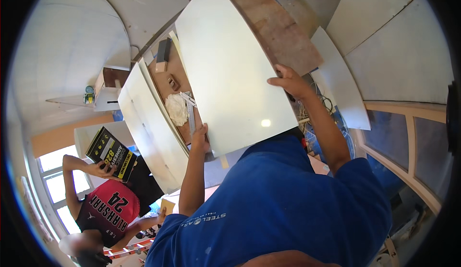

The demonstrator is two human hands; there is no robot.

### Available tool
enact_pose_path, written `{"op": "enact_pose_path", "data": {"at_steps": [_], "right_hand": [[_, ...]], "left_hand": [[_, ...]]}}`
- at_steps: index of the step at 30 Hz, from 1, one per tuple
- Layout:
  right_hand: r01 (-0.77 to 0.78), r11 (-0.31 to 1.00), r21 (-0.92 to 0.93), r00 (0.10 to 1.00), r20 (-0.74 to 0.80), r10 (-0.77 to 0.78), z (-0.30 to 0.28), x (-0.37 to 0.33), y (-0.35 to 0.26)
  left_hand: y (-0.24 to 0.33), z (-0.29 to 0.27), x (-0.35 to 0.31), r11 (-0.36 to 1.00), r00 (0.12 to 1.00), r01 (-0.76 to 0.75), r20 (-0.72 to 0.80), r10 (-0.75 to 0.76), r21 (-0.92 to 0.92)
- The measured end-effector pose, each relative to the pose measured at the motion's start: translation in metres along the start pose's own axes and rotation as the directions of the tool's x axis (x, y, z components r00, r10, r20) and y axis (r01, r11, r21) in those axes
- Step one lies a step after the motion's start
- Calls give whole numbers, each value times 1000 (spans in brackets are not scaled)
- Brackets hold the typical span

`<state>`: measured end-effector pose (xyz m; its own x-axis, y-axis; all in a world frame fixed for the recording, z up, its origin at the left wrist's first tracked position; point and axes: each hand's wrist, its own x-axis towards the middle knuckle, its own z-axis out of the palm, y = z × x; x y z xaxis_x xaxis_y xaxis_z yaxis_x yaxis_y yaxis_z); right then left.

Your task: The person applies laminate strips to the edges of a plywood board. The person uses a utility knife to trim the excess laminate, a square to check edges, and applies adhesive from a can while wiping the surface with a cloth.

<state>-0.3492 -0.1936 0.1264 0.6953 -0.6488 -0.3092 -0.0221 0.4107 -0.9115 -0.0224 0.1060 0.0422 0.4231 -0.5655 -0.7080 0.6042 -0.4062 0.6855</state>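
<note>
Head view | both hands' grip (200, 137) (288, 82) clamped on white panel (230, 65) | rag (176, 108), stacked boards (144, 118) beside

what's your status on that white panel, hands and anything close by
Left hand grips white panel at its near corner, right hand on the right edge. Panel tilted over the workbench. Another person lower left, holding a dark box.

Fingertips of both hands (behind the white panel (230, 65)) hidden
</note>
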Motion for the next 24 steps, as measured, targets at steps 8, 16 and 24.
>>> {"op": "enact_pose_path", "data": {"at_steps": [8,16,24], "right_hand": [[282,839,-466,943,-25,-332,101,27,-86],[353,750,-560,906,4,-423,143,46,-156],[367,930,-14,930,47,-366,152,71,-178]], "left_hand": [[15,-21,10,994,995,25,95,-16,-102],[43,3,-15,990,995,11,100,3,-140],[72,-28,4,977,929,138,364,-71,-164]]}}
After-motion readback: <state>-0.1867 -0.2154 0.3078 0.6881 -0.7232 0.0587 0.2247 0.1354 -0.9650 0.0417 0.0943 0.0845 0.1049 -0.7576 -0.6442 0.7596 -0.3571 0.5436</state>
